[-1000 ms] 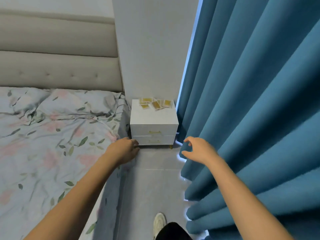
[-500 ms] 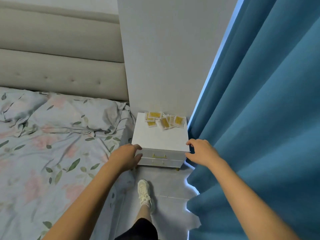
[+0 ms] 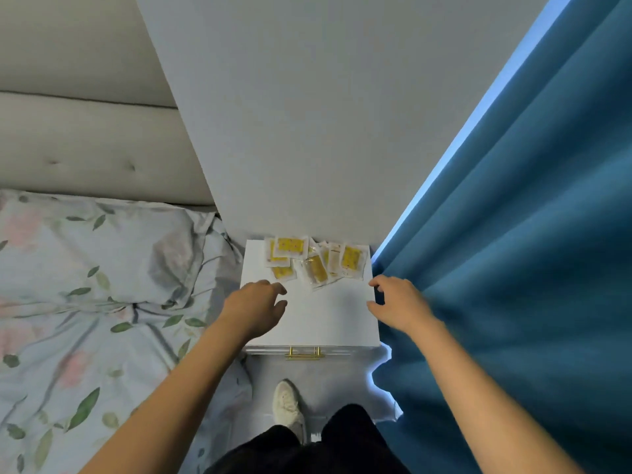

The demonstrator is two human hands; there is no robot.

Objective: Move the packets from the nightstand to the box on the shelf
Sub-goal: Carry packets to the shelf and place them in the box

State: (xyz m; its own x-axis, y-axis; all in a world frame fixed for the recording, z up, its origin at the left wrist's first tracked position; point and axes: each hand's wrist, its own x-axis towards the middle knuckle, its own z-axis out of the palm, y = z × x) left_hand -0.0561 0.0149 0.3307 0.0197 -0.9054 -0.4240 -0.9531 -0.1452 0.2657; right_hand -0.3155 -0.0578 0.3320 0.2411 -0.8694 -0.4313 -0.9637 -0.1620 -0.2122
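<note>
Both hands have moved up over the white nightstand (image 3: pixel 328 316) since before; left hand (image 3: pixel 254 311) is open w/ loose fingers, just short of the yellow packets (image 3: pixel 316 260); right hand (image 3: pixel 398 304) is open at the right edge, holding nothing; packets lie at the back by the wall; front half bare; blue curtain (image 3: pixel 513 268) touches the right side; bed (image 3: pixel 102 285) close on the left.

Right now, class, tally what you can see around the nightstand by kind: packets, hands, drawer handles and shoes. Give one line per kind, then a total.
Packets: about 6, overlapping, so the count is uncertain
Hands: 2, the left hand and the right hand, both empty
Drawer handles: 1 visible
Shoes: 1
Total: about 10
</note>
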